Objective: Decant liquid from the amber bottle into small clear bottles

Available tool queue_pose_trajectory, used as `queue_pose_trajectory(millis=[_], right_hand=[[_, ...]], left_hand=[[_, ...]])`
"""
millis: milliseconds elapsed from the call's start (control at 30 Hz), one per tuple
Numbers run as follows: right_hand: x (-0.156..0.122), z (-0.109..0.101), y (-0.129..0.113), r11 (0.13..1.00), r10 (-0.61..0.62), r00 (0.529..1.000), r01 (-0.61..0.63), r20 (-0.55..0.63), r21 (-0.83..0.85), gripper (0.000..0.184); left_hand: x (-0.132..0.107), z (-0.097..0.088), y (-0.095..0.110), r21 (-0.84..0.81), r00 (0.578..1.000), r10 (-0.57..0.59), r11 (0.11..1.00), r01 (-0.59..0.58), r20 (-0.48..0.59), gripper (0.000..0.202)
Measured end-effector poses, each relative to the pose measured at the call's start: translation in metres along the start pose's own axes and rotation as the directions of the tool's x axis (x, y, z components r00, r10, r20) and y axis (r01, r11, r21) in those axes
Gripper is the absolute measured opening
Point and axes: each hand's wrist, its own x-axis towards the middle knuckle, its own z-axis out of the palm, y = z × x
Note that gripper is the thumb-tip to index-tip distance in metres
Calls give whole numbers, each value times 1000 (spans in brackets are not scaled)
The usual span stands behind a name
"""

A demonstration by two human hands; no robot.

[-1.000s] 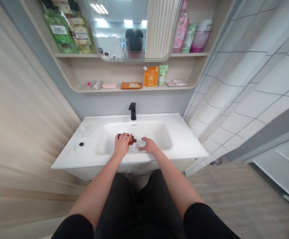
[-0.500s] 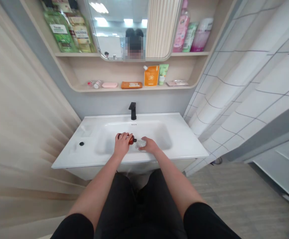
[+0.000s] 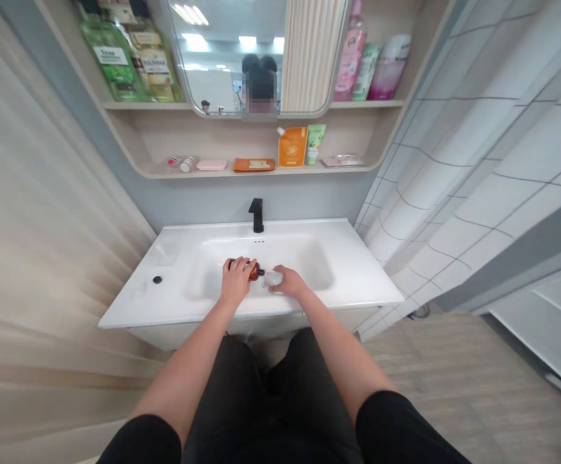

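Observation:
Over the white sink basin [image 3: 309,258], my left hand [image 3: 235,281] is wrapped round a small amber bottle [image 3: 255,272]. The bottle lies tipped on its side, its dark neck pointing right. Its mouth is at the opening of a small clear cup [image 3: 271,279], which my right hand [image 3: 289,281] grips from the right. Whether liquid is flowing between them is too small to tell. A round black cap [image 3: 157,280] lies on the counter to the left of the basin.
A black faucet [image 3: 257,215] stands behind the basin. Above it, a shelf [image 3: 203,173] carries an orange pouch [image 3: 293,147], a green tube [image 3: 314,144] and small items. A beige curtain [image 3: 33,258] hangs at left; a tiled wall [image 3: 454,193] rises at right.
The view has shifted very slightly. Both hands keep their hold on the bottle and cup in nearly the same position.

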Motion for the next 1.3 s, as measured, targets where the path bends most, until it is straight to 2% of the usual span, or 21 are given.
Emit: queue_pose_trajectory(millis=[1300], right_hand=[[-1, -2, -2, 1000, 15, 1000, -15, 5, -3, 77]], left_hand=[[-1, -2, 0, -26, 1000, -2, 1000, 3, 22, 66]])
